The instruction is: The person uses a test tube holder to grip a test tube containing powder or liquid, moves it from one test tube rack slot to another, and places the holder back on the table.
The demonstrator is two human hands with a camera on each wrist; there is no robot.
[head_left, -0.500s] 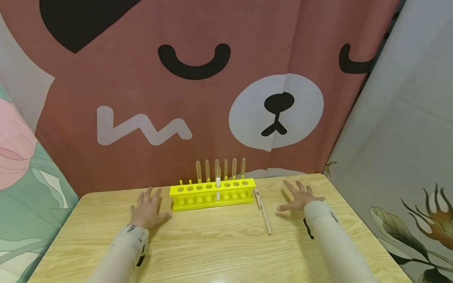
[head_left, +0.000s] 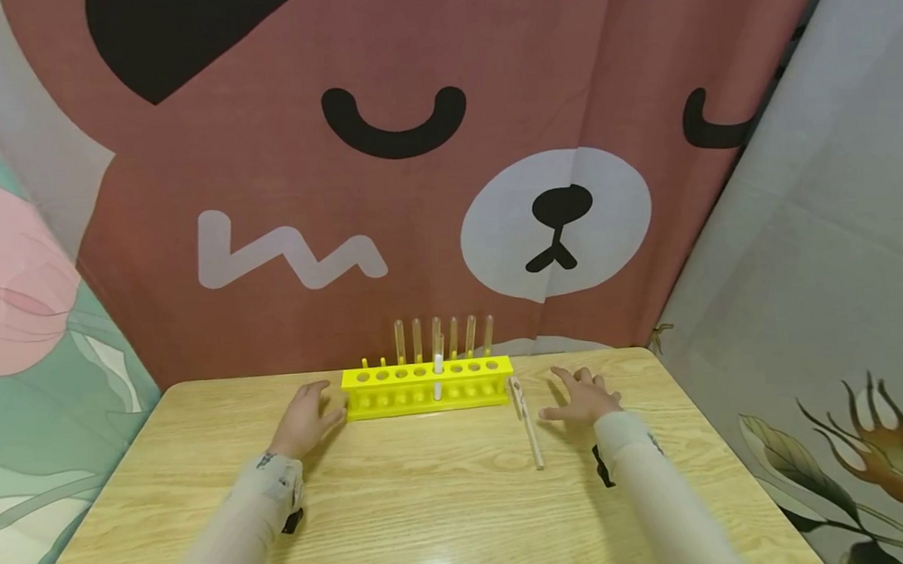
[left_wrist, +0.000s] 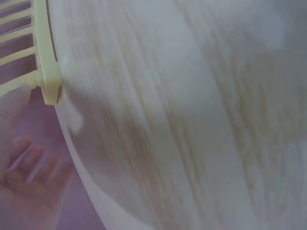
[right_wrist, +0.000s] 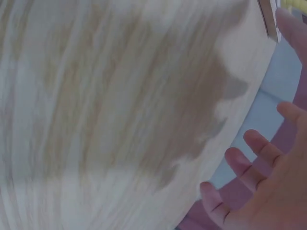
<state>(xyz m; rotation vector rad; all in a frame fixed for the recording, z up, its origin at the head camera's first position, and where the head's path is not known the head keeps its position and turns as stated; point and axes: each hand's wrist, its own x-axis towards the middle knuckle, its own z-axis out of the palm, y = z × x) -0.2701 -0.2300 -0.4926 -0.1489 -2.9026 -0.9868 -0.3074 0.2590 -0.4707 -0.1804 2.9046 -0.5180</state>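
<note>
A yellow test tube rack (head_left: 427,372) stands on the table. One test tube with something white in it (head_left: 438,365) sits in a rack hole, and several clear test tubes (head_left: 417,340) stand upside down on the back pegs. A wooden test tube clamp (head_left: 531,433) lies just right of the rack. My left hand (head_left: 304,422) hovers at the rack's left end with fingers loosely bent, holding nothing; whether its thumb touches the rack I cannot tell. My right hand (head_left: 584,398) is apart from the clamp, on its right, fingers spread and slightly curled, also holding nothing.
The wood-grain table (head_left: 400,508) ends close behind the rack. A brown curtain with a bear face (head_left: 269,180) hangs at the back. Patterned cloths hang along the left and the right (head_left: 818,302).
My left hand's fingers have bent from a flat spread, and the hand has lifted closer to the rack. My right hand has shifted left toward the clamp, its fingers curling a little.
</note>
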